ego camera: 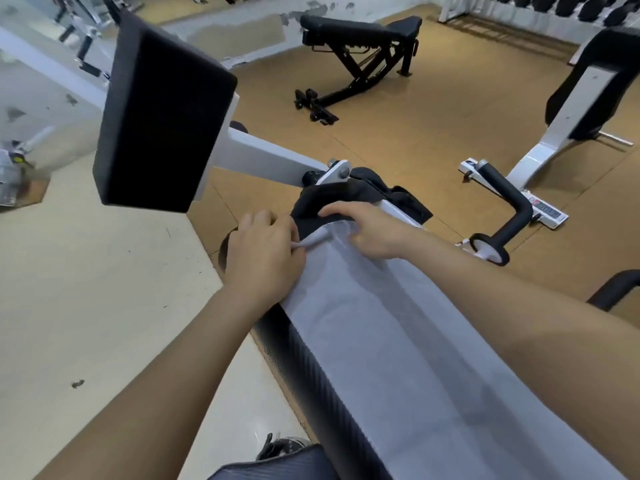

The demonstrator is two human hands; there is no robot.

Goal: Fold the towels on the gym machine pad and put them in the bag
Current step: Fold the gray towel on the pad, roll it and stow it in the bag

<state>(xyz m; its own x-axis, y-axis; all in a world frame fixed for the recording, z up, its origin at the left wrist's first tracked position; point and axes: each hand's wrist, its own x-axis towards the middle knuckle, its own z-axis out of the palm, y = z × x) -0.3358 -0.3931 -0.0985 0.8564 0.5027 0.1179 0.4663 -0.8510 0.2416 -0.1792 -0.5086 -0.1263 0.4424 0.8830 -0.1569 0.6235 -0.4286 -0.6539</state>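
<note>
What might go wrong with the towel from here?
The towel lies along a narrow pad, so it may slide onto the floor during folding. The left hand pinches just a small corner, which might slip free. The right hand holds the edge right against black fabric, which could get dragged into the fold.

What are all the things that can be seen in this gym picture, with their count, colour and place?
towel: one, pale grey, spread along the machine pad
machine pad: one, black, under the towel
bag: one, black, at the pad's far end
square pad: one, black, upper left
bench: one, black, behind
roller frame: one, white, right
left hand: pinches towel's far corner
right hand: holds towel's far edge
</note>
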